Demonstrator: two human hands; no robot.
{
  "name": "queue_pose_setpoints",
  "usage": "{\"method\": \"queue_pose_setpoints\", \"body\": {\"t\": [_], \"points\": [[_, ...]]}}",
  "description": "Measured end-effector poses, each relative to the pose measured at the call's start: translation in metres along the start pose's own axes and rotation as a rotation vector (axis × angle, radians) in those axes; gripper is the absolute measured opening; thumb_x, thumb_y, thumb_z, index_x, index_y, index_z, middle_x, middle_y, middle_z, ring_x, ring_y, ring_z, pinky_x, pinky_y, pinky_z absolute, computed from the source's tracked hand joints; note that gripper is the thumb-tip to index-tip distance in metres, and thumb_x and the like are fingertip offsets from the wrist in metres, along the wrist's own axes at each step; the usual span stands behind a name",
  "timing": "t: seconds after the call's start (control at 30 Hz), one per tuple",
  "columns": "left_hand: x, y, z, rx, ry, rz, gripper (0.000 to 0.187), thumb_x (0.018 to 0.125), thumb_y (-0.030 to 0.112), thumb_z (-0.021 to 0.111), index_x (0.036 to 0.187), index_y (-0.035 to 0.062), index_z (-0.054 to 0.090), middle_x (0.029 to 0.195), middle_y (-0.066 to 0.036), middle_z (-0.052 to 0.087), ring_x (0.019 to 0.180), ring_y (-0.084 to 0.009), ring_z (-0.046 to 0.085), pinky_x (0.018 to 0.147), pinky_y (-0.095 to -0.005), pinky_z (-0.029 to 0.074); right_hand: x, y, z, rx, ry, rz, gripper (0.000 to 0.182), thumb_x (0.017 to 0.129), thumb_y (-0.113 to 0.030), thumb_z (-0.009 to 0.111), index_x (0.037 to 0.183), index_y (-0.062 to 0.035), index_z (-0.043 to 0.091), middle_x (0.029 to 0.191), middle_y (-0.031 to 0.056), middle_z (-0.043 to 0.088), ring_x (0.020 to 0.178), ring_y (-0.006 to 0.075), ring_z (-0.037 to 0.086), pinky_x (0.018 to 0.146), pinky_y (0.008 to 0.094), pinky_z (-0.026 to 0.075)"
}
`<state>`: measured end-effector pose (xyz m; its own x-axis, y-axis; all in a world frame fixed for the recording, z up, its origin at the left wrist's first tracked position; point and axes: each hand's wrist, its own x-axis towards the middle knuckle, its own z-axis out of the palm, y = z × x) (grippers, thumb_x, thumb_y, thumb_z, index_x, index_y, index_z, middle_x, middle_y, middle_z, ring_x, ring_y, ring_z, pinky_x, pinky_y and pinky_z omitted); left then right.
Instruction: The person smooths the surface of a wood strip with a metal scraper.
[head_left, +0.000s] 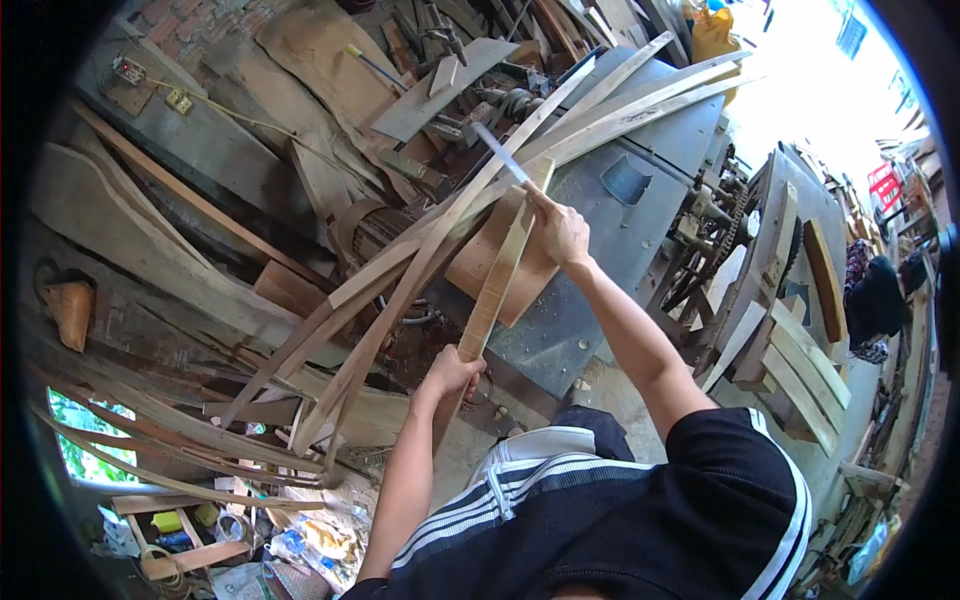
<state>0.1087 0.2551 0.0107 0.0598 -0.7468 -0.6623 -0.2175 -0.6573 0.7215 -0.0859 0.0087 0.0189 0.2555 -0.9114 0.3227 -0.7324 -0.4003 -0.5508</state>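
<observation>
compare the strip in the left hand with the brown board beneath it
The strip looks long and narrow; the brown board looks shorter and broader. The strip is paler, the board a warmer brown. The left hand grips the strip, while the board appears to lie on the grey surface.

Bricks (222, 32) show at upper left; a red, slatted object (884, 187) sits far right.
</observation>
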Motion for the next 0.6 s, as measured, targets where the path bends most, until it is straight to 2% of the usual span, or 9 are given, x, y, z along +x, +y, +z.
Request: {"method": "queue_pose_setpoints", "body": {"t": [0.07, 0.1, 0.13, 0.23, 0.33, 0.4, 0.47, 0.5, 0.6], "points": [[0.000, 0.001, -0.006, 0.081, 0.030, -0.001, 0.021, 0.084, 0.016, 0.070, 0.077, -0.0026, 0.065, 0.060, -0.008, 0.063, 0.050, -0.0169, 0.062, 0.048, -0.0346, 0.053, -0.029, -0.010, -0.002, 0.069, -0.005, -0.019, 0.054, 0.094, -0.017, 0.056, 0.143, -0.0390, 0.054, 0.082, 0.0185, 0.070, 0.072, 0.0408, 0.069, 0.062, 0.0523, 0.055], [0.000, 0.002, -0.007, 0.075, 0.037, 0.002, 0.021, 0.084, 0.016, 0.070, 0.077, -0.0026, 0.065, 0.060, -0.008, 0.063, 0.050, -0.0169, 0.062, 0.048, -0.0346, 0.053, -0.049, -0.011, -0.004, -0.028, -0.033, -0.129, 0.052, 0.093, -0.016, 0.059, 0.141, -0.0360, 0.057, 0.074, 0.0183, 0.068, 0.063, 0.0376, 0.069, 0.055, 0.0478, 0.055], [0.000, 0.003, -0.006, 0.096, 0.047, 0.004, 0.021, 0.084, 0.016, 0.070, 0.076, -0.0023, 0.065, 0.060, -0.008, 0.063, 0.050, -0.0169, 0.062, 0.048, -0.0345, 0.053, -0.062, -0.012, -0.007, 0.025, -0.048, -0.205, 0.052, 0.092, -0.016, 0.060, 0.140, -0.0357, 0.059, 0.072, 0.0180, 0.067, 0.062, 0.0363, 0.069, 0.055, 0.0479, 0.055], [0.002, 0.000, -0.006, 0.098, 0.046, -0.008, 0.021, 0.084, 0.016, 0.070, 0.075, -0.0021, 0.065, 0.060, -0.008, 0.064, 0.050, -0.0166, 0.063, 0.047, -0.0343, 0.053, -0.034, 0.011, -0.020, 0.061, -0.100, -0.263, 0.050, 0.091, -0.020, 0.062, 0.138, -0.0353, 0.061, 0.071, 0.0169, 0.068, 0.063, 0.0362, 0.070, 0.056, 0.0473, 0.056], [0.005, 0.001, 0.002, 0.096, 0.039, -0.010, 0.021, 0.084, 0.016, 0.070, 0.074, -0.0025, 0.065, 0.060, -0.008, 0.064, 0.050, -0.0163, 0.063, 0.047, -0.0344, 0.053, 0.035, 0.037, -0.005, -0.094, -0.003, 0.052, 0.041, 0.097, -0.027, 0.054, 0.136, -0.0355, 0.060, 0.078, 0.0190, 0.071, 0.068, 0.0393, 0.070, 0.060, 0.0508, 0.057], [0.000, 0.000, -0.001, 0.099, 0.075, -0.021, 0.022, 0.083, 0.016, 0.071, 0.074, -0.0030, 0.065, 0.059, -0.009, 0.064, 0.050, -0.0161, 0.063, 0.047, -0.0347, 0.054, 0.039, 0.016, -0.019, -0.034, 0.045, 0.101, 0.040, 0.099, -0.026, 0.053, 0.136, -0.0383, 0.061, 0.084, 0.0227, 0.069, 0.071, 0.0430, 0.069, 0.061, 0.0539, 0.054], [0.002, 0.002, -0.005, 0.120, 0.057, 0.002, 0.023, 0.083, 0.017, 0.071, 0.075, -0.0036, 0.066, 0.060, -0.009, 0.064, 0.051, -0.0167, 0.064, 0.048, -0.0349, 0.054, 0.009, 0.015, -0.008, -0.027, 0.045, 0.015, 0.042, 0.098, -0.025, 0.054, 0.137, -0.0391, 0.060, 0.086, 0.0229, 0.070, 0.072, 0.0435, 0.068, 0.062, 0.0527, 0.055], [0.002, 0.002, -0.005, 0.114, 0.036, -0.001, 0.023, 0.083, 0.017, 0.072, 0.076, -0.0040, 0.066, 0.060, -0.009, 0.064, 0.051, -0.0170, 0.064, 0.048, -0.0350, 0.054, -0.013, 0.019, 0.003, 0.055, 0.071, -0.105, 0.046, 0.096, -0.019, 0.055, 0.139, -0.0354, 0.058, 0.084, 0.0203, 0.071, 0.074, 0.0393, 0.071, 0.062, 0.0525, 0.057], [0.003, -0.005, -0.004, 0.090, 0.054, -0.027, 0.024, 0.083, 0.018, 0.072, 0.077, -0.0048, 0.066, 0.060, -0.009, 0.064, 0.050, -0.0179, 0.064, 0.048, -0.0352, 0.054, -0.054, -0.015, -0.024, 0.003, -0.199, -0.155, 0.052, 0.091, -0.016, 0.059, 0.140, -0.0356, 0.059, 0.079, 0.0173, 0.070, 0.071, 0.0351, 0.071, 0.062, 0.0487, 0.057]]}}
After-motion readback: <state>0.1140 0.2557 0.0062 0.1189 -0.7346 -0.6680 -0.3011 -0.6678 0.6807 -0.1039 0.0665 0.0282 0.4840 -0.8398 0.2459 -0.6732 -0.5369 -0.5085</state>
